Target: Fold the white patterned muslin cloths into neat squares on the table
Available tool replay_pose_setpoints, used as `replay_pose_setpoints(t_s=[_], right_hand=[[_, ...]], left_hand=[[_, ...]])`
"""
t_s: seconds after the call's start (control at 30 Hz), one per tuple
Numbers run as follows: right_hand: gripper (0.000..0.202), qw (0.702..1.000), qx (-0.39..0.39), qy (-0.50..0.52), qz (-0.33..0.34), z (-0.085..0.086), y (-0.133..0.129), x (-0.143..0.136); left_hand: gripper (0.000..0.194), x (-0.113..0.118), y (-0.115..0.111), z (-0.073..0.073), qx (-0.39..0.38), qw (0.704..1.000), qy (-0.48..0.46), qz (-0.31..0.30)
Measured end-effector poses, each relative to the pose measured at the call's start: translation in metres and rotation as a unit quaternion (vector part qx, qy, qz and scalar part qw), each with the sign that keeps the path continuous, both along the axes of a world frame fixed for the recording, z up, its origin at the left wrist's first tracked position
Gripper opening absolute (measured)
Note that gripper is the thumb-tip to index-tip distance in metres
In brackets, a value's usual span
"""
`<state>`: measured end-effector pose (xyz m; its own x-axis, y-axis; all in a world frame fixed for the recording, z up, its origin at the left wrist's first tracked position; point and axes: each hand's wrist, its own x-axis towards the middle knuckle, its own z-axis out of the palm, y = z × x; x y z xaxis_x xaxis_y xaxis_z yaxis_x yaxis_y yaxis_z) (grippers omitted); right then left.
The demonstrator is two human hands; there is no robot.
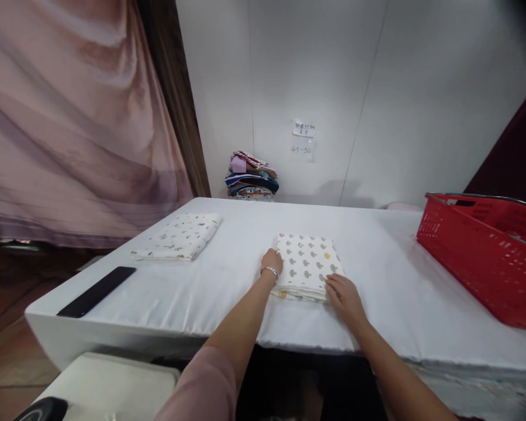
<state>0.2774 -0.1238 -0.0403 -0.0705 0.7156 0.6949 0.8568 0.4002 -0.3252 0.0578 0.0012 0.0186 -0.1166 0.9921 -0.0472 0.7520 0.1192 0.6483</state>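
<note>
A folded white cloth [309,257] with grey mushroom-like prints and a few yellow ones lies flat near the front of the white-covered table. My left hand [272,263], with a bracelet at the wrist, is closed at the cloth's left edge, its fingertips partly hidden. At the front right corner, my right hand [345,297] grips the cloth, fingers on top and thumb by the side. A second folded white cloth [184,235], with small dark prints, rests to the left, apart from both hands.
A red perforated basket [482,263] stands at the table's right. On the left edge lies a flat black object [97,291]. Behind the table is a stack of folded fabrics [252,178] against the wall. A pink curtain [70,117] hangs at left; a white box-like surface [109,383] sits below.
</note>
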Motion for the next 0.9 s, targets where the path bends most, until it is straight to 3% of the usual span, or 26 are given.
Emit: replay_pose_setpoints(t_s=[0.23, 0.43, 0.6, 0.67, 0.77, 0.9], right_hand=[[0.023, 1.0, -0.011, 0.007, 0.003, 0.005, -0.002, -0.002], [0.024, 0.999, -0.025, 0.027, 0.004, 0.009, -0.003, -0.005], [0.025, 0.99, -0.068, 0.123, 0.03, 0.015, -0.004, -0.004], [0.029, 0.971, -0.085, 0.224, 0.004, 0.019, -0.005, 0.004], [0.036, 0.918, -0.116, 0.368, -0.09, 0.026, -0.005, 0.024], [0.035, 0.867, -0.263, 0.402, -0.131, 0.032, -0.002, 0.043]], left_hand=[[0.031, -0.007, -0.018, 0.003, 0.019, 1.0, 0.005, -0.013], [0.025, -0.013, -0.041, -0.008, 0.025, 0.999, 0.012, -0.017], [0.032, -0.014, -0.045, -0.014, 0.048, 0.999, 0.004, -0.012], [0.033, -0.015, -0.047, -0.016, 0.058, 0.998, -0.004, -0.012], [0.032, -0.018, -0.053, -0.021, 0.073, 0.997, -0.017, -0.007], [0.031, -0.02, -0.06, -0.031, 0.113, 0.99, -0.078, 0.016]])
